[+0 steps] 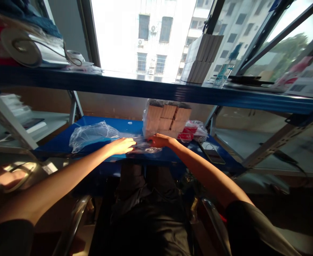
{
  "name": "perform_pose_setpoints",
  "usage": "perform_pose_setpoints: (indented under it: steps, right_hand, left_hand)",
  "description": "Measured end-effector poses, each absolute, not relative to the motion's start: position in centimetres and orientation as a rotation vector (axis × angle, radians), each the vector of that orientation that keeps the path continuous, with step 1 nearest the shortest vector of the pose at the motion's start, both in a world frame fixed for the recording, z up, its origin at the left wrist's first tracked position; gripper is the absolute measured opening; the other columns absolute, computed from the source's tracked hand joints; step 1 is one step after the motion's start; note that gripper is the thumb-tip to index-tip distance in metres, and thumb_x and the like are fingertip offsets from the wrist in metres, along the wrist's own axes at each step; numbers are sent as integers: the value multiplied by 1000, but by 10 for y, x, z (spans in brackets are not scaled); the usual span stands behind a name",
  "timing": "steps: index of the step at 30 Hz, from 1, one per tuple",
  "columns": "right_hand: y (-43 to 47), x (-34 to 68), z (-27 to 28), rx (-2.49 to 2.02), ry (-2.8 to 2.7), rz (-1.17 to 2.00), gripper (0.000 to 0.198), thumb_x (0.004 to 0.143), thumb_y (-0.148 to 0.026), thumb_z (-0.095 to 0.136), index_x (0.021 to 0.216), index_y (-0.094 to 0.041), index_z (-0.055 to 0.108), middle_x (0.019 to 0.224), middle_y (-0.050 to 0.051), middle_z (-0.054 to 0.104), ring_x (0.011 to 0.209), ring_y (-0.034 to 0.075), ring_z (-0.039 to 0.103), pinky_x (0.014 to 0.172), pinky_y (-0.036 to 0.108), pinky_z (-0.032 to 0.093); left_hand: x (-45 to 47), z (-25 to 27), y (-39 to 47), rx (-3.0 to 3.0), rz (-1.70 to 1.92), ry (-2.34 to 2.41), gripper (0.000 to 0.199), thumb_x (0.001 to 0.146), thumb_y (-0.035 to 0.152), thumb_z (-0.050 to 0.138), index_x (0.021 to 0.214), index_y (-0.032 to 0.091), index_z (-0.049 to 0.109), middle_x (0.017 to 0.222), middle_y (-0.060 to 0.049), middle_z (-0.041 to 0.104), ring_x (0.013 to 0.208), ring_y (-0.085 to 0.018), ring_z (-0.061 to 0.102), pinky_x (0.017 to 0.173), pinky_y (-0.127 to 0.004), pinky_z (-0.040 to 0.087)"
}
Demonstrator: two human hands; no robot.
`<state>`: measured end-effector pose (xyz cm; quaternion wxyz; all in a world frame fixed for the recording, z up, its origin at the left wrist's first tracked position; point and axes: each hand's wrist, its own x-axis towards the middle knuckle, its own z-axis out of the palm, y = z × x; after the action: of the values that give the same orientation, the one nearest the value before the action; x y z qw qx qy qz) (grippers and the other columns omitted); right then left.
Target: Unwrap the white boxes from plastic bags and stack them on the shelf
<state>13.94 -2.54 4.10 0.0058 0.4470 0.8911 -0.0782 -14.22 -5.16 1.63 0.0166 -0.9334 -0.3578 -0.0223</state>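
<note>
Both of my hands meet over a clear plastic bag (142, 144) near the front of the blue shelf (62, 139). My left hand (123, 145) comes in from the left, its fingers closed on the plastic. Opposite it, my right hand (158, 140) has its fingers bent and pinched at the bag's other side. What lies inside the bag, if anything, is too blurred to tell. To the left spreads a crumpled clear plastic bag (92, 134). Behind my right hand stands a plastic-wrapped stack of light brown blocks or small boxes (169, 117).
A red packet in clear plastic (189, 133) and a phone (212, 154) lie to the right. Overhead runs a blue upper shelf (135, 87), bearing stacked grey-white boxes (201, 58) and a coiled roll (21, 46). Another person's hand (12, 177) shows at the far left.
</note>
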Motion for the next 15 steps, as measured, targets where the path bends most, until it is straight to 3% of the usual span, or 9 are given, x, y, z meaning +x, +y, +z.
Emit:
perform_pose_setpoints:
  steps: [5,9,12,15]
  right_hand:
    - [-17,151,42,1209,2733,-438,81,67,-37,98,141,-20,68,110,6,81,95,22,77,80,24,56]
    - [-22,152,37,1232,2804,-310,98,59,-39,101,147,-19,63,135,11,73,110,25,74,91,26,56]
    - [-23,154,39,1194,2851,-269,92,62,-39,101,144,-17,66,136,14,72,113,26,74,96,28,56]
    - [-24,158,46,1231,3005,-265,59,82,-40,88,134,-15,72,124,12,78,107,23,75,94,27,56]
  left_hand:
    - [-132,28,-48,-2910,26,-1283,47,88,55,68,117,18,73,122,-15,73,111,-31,71,90,-38,56]
    - [-121,38,-49,-2864,146,-1314,47,83,55,69,110,17,75,112,-16,75,99,-32,73,82,-40,58]
    - [-119,38,-52,-2848,4,-1133,33,88,46,66,104,19,77,108,-13,76,102,-30,72,91,-40,56]
    - [-121,36,-56,-2808,-236,-959,29,97,36,56,112,22,77,120,-12,74,118,-28,68,107,-41,50]
